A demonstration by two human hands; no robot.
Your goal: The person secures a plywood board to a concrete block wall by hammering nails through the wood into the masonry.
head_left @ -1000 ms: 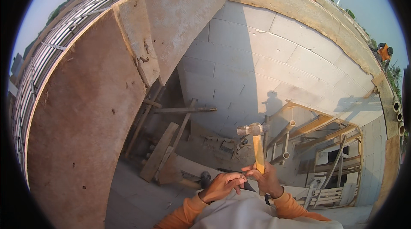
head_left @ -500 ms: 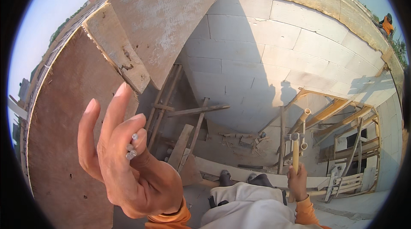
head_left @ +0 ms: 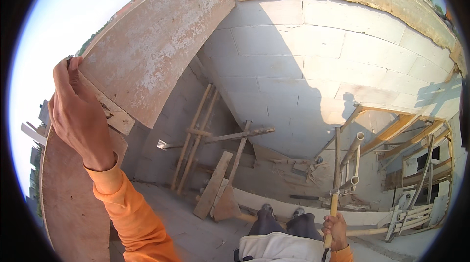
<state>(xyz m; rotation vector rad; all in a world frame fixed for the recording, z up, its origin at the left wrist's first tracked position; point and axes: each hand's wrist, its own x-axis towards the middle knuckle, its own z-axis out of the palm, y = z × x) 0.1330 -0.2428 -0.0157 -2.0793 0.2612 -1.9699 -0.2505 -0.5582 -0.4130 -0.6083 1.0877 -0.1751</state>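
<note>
My left hand [head_left: 81,115] reaches up to the top edge of the formwork, its fingers closed and seen from the back. The nails it held a moment ago are mostly hidden, with only a small dark bit showing at the fingertips. Under the hand a short wooden block [head_left: 119,117] joins a brown plywood panel [head_left: 73,193] to a paler, cement-stained panel [head_left: 156,42]. Low on the right, my right hand [head_left: 336,231] grips a hammer [head_left: 334,207] by its pale wooden handle, held upright; its head is hard to make out.
Below my feet runs a narrow plank [head_left: 308,206] above a littered floor. A pale block wall [head_left: 279,49] stands ahead. Bamboo poles [head_left: 193,137] lean at the left, with timber framing [head_left: 387,132] and upright pipes [head_left: 353,147] at the right.
My left hand has moved up and left from in front of me to the top edge of the panels. The right hand, still with the hammer, sits slightly lower. My view has shifted.
</note>
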